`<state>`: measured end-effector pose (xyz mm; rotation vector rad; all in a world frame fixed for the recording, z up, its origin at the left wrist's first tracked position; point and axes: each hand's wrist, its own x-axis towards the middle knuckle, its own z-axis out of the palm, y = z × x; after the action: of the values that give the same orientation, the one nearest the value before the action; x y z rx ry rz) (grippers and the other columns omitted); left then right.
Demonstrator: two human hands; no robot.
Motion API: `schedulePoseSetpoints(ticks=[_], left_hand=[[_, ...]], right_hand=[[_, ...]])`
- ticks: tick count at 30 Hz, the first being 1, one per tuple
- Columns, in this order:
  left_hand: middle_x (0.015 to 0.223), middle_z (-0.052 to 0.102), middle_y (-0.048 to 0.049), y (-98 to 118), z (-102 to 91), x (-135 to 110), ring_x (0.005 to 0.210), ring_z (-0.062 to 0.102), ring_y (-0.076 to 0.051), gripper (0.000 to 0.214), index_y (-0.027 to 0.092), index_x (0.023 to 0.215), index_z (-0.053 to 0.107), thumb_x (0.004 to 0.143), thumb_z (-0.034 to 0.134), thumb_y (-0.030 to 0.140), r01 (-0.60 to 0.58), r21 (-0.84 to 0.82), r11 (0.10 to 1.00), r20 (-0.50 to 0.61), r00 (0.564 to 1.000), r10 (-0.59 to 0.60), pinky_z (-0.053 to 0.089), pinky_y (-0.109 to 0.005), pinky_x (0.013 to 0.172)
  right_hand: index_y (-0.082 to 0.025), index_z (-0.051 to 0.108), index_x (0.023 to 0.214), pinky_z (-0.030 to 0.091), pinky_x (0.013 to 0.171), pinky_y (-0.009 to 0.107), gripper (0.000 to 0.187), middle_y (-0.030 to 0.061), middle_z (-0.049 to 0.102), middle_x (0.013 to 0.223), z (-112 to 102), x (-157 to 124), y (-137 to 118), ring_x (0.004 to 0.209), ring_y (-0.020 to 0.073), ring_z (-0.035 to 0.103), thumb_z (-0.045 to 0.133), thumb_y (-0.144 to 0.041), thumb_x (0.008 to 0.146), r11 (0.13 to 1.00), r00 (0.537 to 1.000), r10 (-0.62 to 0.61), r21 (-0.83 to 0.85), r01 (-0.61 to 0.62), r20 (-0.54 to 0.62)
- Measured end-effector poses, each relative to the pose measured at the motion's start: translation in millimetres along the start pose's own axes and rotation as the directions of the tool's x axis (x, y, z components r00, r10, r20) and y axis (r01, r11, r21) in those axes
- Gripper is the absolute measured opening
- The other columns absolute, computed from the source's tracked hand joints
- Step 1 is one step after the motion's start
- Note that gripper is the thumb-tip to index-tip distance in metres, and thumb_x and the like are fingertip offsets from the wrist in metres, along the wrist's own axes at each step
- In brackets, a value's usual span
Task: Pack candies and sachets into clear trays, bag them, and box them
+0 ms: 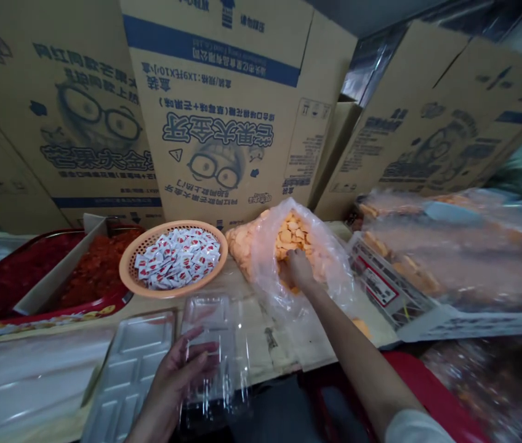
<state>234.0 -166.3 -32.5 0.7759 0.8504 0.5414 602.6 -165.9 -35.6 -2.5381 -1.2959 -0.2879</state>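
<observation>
In the head view, taken as a clock face, the left hand (182, 363) grasps a clear, shallow plastic tray (226, 369) at seven o'clock, its fingers along the tray's left side. The right hand (297, 269) reaches into an open, translucent plastic bag (263, 261) just below centre, towards five. Its fingertips are sunk among flat orange-yellow pieces (291, 237); whether they have closed on any, I cannot tell.

At eight o'clock stands a round, peach-coloured plastic basket (221, 258) full of small white sachets with red-and-blue print (178, 258), too small to read. Nearer the person lies a pale compartmented plastic tray (136, 357). At nine is a red-rimmed container (58, 323) split by a white divider, with red contents on both sides.

At twelve, a brown cardboard carton with a blue band (237, 67) stands with its print upside down: "芒果大金牙" in large characters above a cartoon face with glasses, "草莓味+芒果味", and "1X9托X10小盒". Similar cartons stand at ten (90, 117) and two (431, 129); the ten o'clock one also shows "芒果大金". At half past three, a white plastic crate (482, 323) carries a red-bordered label (378, 284), its wording illegible.
</observation>
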Motion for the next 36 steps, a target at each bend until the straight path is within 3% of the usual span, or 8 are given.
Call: schedulePoseSetpoints(ticks=[8,16,18,19,21,23,31,36], left_hand=[[0.093,0.069,-0.0108,-4.7,9.1,5.8,0.081,0.066,-0.026,0.066,0.020,0.112,0.050,0.054,0.078,0.035,0.005,-0.029,1.000,-0.028,1.000,-0.006,0.050,-0.037,0.074],[0.122,0.055,-0.0129,10.1,22.9,1.3,0.098,0.061,-0.028,0.067,0.024,0.124,0.040,0.065,0.072,0.024,0.053,-0.086,0.995,0.051,0.998,-0.048,0.047,-0.039,0.083],[0.128,0.050,-0.0131,9.3,29.4,1.1,0.103,0.059,-0.029,0.071,0.027,0.128,0.037,0.066,0.070,0.019,0.059,-0.126,0.990,0.112,0.993,-0.045,0.046,-0.041,0.084],[0.129,0.048,-0.0132,8.0,32.3,1.4,0.105,0.058,-0.030,0.074,0.028,0.129,0.035,0.065,0.070,0.017,0.063,-0.142,0.988,0.139,0.989,-0.043,0.046,-0.041,0.084],[0.131,0.045,-0.0131,4.4,37.2,2.1,0.107,0.056,-0.031,0.078,0.030,0.130,0.032,0.064,0.069,0.012,0.063,-0.160,0.985,0.178,0.983,-0.034,0.047,-0.041,0.083],[0.134,0.042,-0.0125,0.1,40.8,2.2,0.108,0.055,-0.032,0.082,0.032,0.131,0.030,0.062,0.068,0.008,0.056,-0.173,0.983,0.201,0.979,-0.021,0.047,-0.042,0.082],[0.135,0.038,-0.0106,-8.2,44.0,-0.9,0.098,0.059,-0.025,0.087,0.034,0.130,0.028,0.059,0.063,0.001,-0.025,-0.291,0.956,0.166,0.983,0.076,0.047,-0.043,0.082],[0.129,0.044,-0.0080,-12.0,41.0,-1.7,0.083,0.060,-0.015,0.088,0.032,0.130,0.033,0.053,0.057,-0.004,-0.062,-0.292,0.955,0.109,0.989,0.098,0.048,-0.029,0.069]], right_hand=[[-0.010,0.056,0.095,0.040,0.074,0.031,0.026,0.0168,0.053,0.104,24.8,27.4,-4.9,0.091,0.0222,0.052,0.049,-0.005,0.071,0.995,0.994,0.054,0.084,-0.062,0.091],[-0.015,0.043,0.091,0.043,0.071,0.027,0.014,0.0061,0.048,0.092,-17.9,7.4,-12.6,0.082,0.0154,0.048,0.043,-0.024,0.080,0.908,0.952,0.261,0.376,-0.187,-0.158],[-0.018,0.041,0.088,0.044,0.069,0.028,0.020,0.0039,0.046,0.092,-36.7,-17.5,-30.2,0.081,0.0149,0.048,0.050,-0.032,0.077,0.790,0.918,0.297,0.607,-0.083,-0.263],[-0.020,0.040,0.087,0.044,0.065,0.027,0.023,0.0024,0.046,0.090,-45.5,-32.0,-41.5,0.078,0.0142,0.048,0.054,-0.033,0.075,0.662,0.907,0.306,0.749,0.016,-0.290],[-0.021,0.041,0.087,0.044,0.056,0.025,0.025,0.0005,0.045,0.087,-59.2,-61.6,-66.5,0.071,0.0128,0.048,0.058,-0.033,0.073,0.413,0.936,0.266,0.905,0.104,-0.229],[-0.021,0.047,0.091,0.044,0.051,0.023,0.021,0.0015,0.044,0.089,-64.3,-87.2,-91.0,0.073,0.0136,0.049,0.057,-0.029,0.074,0.336,0.976,0.169,0.939,0.073,-0.136],[-0.017,0.056,0.102,0.050,0.074,0.031,0.027,0.0084,0.046,0.102,-36.3,-134.8,-143.3,0.093,0.0182,0.052,0.051,-0.023,0.076,0.515,0.994,-0.108,0.856,0.052,0.005],[-0.015,0.052,0.111,0.046,0.082,0.032,0.030,0.0117,0.050,0.111,-46.9,-152.9,-160.1,0.095,0.0173,0.054,0.035,-0.017,0.086,0.689,0.971,-0.223,0.718,0.096,0.084]])
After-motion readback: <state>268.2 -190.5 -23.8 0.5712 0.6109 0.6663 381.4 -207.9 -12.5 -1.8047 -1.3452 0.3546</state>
